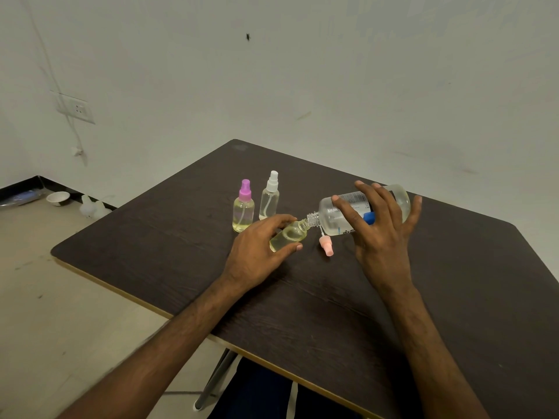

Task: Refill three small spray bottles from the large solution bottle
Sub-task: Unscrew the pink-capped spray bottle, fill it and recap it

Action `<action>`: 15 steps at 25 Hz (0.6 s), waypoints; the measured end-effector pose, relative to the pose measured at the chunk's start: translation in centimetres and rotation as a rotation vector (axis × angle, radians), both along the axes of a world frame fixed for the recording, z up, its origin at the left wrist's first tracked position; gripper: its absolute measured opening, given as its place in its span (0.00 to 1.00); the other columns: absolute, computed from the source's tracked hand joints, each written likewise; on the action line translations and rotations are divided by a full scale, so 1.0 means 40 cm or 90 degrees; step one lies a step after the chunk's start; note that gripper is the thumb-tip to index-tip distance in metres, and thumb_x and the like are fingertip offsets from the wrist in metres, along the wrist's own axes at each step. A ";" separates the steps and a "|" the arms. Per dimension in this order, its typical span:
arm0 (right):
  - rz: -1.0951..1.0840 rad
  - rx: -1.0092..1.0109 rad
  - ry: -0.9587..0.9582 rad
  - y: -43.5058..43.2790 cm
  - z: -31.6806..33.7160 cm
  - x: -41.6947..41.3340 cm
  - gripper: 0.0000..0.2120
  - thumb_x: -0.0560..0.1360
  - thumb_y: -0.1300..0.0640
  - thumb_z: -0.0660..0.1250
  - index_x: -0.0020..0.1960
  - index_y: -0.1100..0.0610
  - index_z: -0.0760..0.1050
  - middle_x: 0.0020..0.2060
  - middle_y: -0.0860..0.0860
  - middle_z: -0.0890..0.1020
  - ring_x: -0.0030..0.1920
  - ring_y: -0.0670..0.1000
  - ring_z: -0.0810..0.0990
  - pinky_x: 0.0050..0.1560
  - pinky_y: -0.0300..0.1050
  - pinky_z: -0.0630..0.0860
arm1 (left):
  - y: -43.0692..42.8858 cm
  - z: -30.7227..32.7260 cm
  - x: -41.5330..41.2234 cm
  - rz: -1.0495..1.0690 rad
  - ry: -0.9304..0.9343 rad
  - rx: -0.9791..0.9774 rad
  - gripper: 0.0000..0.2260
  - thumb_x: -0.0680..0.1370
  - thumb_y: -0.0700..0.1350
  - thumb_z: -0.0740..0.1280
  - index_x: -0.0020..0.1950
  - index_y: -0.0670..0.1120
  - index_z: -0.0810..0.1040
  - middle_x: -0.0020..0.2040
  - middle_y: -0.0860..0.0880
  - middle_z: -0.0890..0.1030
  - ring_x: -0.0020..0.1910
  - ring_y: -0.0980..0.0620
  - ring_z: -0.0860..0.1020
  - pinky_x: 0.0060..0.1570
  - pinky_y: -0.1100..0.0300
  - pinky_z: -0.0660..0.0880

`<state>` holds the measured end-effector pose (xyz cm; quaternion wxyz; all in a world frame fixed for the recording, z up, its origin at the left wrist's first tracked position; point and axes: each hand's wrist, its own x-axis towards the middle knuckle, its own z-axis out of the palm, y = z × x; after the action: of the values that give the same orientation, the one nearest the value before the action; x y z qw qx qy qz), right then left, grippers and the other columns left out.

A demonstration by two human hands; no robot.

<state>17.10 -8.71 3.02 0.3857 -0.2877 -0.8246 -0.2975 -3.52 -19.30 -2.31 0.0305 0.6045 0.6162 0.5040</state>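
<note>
Head view: left hand [257, 255] is gripping an uncapped small bottle [289, 235], thumb on the near side and fingers over the far side, tilting it w/ the neck pointing up-right. Yellowish liquid is sitting in the lower part. Right hand [382, 234] is wrapping around the large solution bottle [335, 214], fingers spread over its label, holding it nearly horizontal above the table [151, 252], open neck pointing left. A blue cap [369, 218] is showing between the fingers; can't tell if it's pinched or just tucked against the bottle. The big bottle's mouth is touching or just about touching the small bottle's mouth; can't tell if liquid is flowing.

Pink spray head [326, 246] w/ its dip tube is lying flat on the table, just below the two necks, between both hands, not touched.

Behind the left hand, two capped spray bottles are standing upright, side by side: purple-capped bottle [243, 207], holding yellowish liquid, and white-capped bottle [269, 196], looking paler. Left-hand fingers are close to their bases but apart.

Bkgd: a wall socket [75, 108] w/ a cable hanging down, a white bowl [58, 198] on the floor near the corner, and a small dark insect-like spot [248, 36] on the wall. Person's dark trousers are showing under the table's near edge.
</note>
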 end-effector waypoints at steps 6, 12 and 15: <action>-0.001 0.004 -0.008 0.004 0.002 -0.002 0.42 0.64 0.70 0.78 0.71 0.46 0.70 0.70 0.58 0.70 0.73 0.59 0.65 0.74 0.65 0.37 | 0.001 0.001 0.000 0.003 -0.003 -0.001 0.22 0.73 0.55 0.76 0.64 0.52 0.78 0.56 0.57 0.83 0.53 0.60 0.81 0.54 0.54 0.80; -0.003 0.009 -0.014 0.005 0.006 -0.003 0.40 0.64 0.71 0.78 0.71 0.47 0.72 0.70 0.58 0.71 0.73 0.59 0.66 0.74 0.66 0.38 | 0.001 -0.002 0.000 0.005 -0.006 0.005 0.22 0.72 0.54 0.76 0.64 0.52 0.78 0.56 0.58 0.83 0.53 0.60 0.81 0.53 0.54 0.80; 0.000 0.013 -0.016 0.005 0.009 -0.005 0.40 0.64 0.70 0.78 0.71 0.47 0.72 0.70 0.58 0.71 0.72 0.59 0.65 0.74 0.66 0.38 | 0.002 -0.001 -0.002 0.005 -0.005 0.005 0.22 0.72 0.54 0.76 0.64 0.52 0.78 0.56 0.58 0.83 0.53 0.60 0.81 0.54 0.55 0.81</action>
<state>16.90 -8.49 3.37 0.3779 -0.2803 -0.8263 -0.3095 -3.59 -19.23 -2.34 0.0288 0.6002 0.6161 0.5092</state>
